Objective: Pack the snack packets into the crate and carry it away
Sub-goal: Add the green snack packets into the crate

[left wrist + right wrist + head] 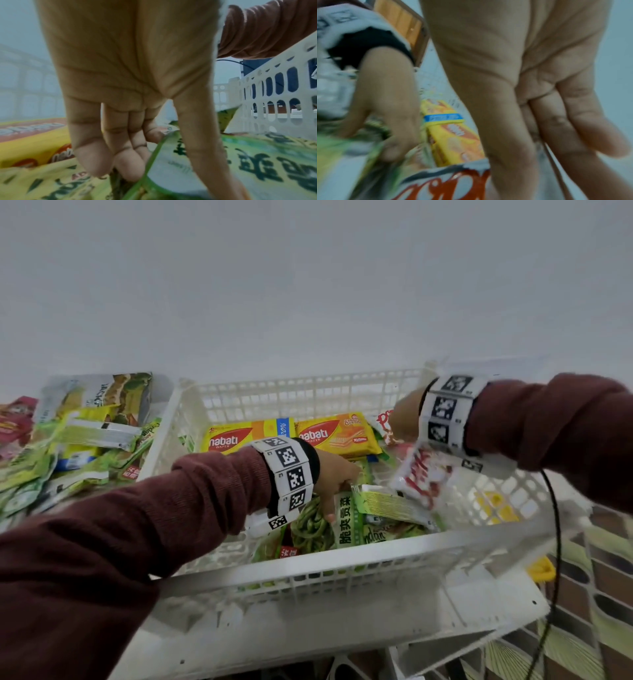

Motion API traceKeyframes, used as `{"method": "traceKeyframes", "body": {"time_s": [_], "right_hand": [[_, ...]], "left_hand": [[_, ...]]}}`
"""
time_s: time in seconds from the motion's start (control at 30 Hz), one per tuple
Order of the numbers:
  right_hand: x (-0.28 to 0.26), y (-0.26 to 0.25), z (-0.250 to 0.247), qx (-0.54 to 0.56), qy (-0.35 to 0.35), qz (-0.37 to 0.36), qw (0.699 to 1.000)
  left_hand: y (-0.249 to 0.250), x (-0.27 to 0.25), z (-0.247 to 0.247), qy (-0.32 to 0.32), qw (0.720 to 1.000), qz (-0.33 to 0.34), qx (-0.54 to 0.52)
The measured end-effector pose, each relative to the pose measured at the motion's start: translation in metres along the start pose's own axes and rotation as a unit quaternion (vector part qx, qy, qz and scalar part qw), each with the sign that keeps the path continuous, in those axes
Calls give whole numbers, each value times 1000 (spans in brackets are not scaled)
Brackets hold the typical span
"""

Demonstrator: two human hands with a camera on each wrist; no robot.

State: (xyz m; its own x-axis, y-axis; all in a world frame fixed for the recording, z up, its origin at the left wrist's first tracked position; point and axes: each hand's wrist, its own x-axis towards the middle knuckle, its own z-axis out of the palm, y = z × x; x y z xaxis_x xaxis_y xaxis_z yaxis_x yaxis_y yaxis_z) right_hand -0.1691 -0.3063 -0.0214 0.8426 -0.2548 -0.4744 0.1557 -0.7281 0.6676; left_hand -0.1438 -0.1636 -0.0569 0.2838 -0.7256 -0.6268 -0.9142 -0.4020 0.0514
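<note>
A white slatted crate (308,556) stands on the table with several packets inside, among them two yellow wafer packets (239,436) at the back. My left hand (337,474) reaches into the crate and pinches a green packet (346,522). In the left wrist view the thumb lies on top of the green packet (265,162) and the fingers (126,162) curl under its edge. My right hand (404,419) holds a white and red packet (424,474) over the crate's right side. In the right wrist view that white and red packet (445,186) sits between thumb and fingers.
A heap of green and yellow packets (85,433) lies on the table left of the crate. A plain wall rises close behind. The white table's edge (479,604) ends at the right, with patterned floor (599,577) below. A black cable (555,542) hangs from my right wrist.
</note>
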Motion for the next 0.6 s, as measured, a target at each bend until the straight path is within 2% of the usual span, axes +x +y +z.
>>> {"method": "traceKeyframes", "body": {"time_s": [0.07, 0.17, 0.27, 0.37, 0.43, 0.6], "right_hand": [[16, 21, -5, 89, 36, 24, 995], [8, 28, -16, 106, 22, 42, 993], [-2, 11, -4, 65, 46, 53, 995], [-1, 9, -4, 92, 74, 77, 990], [-4, 10, -8, 110, 91, 60, 988], [3, -14, 1, 111, 21, -6, 994]], "left_hand": [[-3, -1, -3, 4, 1000, 8, -17], [-8, -6, -8, 6, 999, 13, -38], [-13, -9, -11, -15, 998, 20, -57], [-21, -12, -14, -21, 998, 6, -58], [-27, -17, -18, -18, 997, 9, -73], [-37, -29, -31, 8, 989, 5, -145]]}}
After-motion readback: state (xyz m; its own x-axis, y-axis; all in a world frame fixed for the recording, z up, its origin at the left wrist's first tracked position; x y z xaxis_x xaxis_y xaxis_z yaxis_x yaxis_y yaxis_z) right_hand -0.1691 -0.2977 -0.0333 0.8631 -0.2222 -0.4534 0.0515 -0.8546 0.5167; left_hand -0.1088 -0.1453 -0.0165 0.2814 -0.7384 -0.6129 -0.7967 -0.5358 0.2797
